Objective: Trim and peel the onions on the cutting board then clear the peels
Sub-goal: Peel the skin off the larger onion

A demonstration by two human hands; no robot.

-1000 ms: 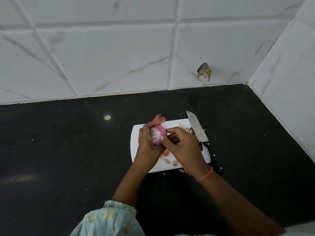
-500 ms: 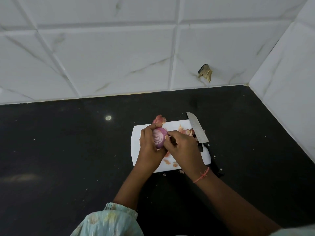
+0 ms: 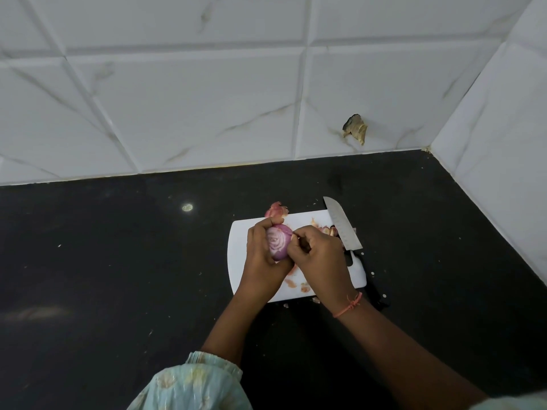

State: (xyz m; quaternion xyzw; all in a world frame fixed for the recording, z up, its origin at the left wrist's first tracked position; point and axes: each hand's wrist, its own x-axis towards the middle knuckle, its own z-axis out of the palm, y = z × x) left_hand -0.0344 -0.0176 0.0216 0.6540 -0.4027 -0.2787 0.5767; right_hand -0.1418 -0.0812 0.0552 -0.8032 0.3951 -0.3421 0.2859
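Head view: I see the left hand (image 3: 263,255) grip a glossy purple onion (image 3: 278,242), ringed cut face up. The right hand (image 3: 321,258) pinches its papery skin above the white cutting board (image 3: 239,255).

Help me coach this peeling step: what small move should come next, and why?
Probably pull the pinched skin away with the right hand: its fingers nip the edge of the trimmed purple onion, which the left hand grips above the white plastic cutting board.

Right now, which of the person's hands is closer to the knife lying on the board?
The right. The right hand sits just beside the knife blade, picking at the onion. The left hand grips the onion on the far side from the knife.
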